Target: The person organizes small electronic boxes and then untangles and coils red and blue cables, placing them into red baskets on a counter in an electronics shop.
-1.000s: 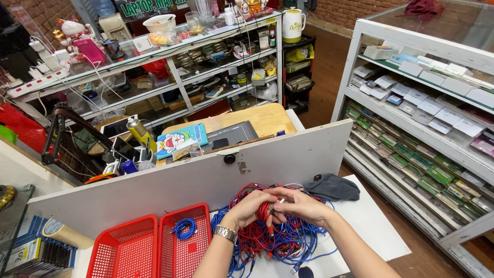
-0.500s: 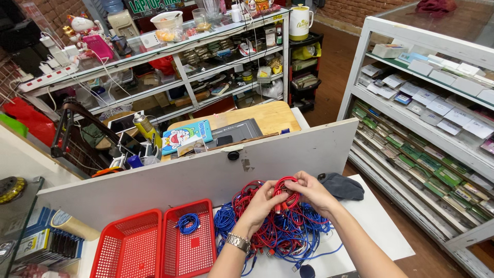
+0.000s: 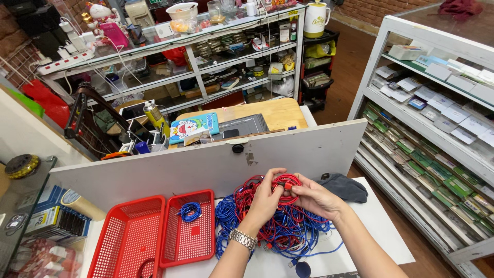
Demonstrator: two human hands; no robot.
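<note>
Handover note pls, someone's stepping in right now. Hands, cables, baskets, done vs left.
Left hand and right hand: both grip one red cable coil, held above the pile.
Pile of red and blue cables: tangled on the white table, below the hands.
Right red basket: one coiled blue cable in it.
Left red basket: a bit of red cable at its lower edge, otherwise bare.
Done: one blue coil binned. Left: most of the pile unsorted.

White shelving (image 3: 432,103) flanks a brown floor (image 3: 355,56), with a white partition board (image 3: 206,164) ahead.
</note>
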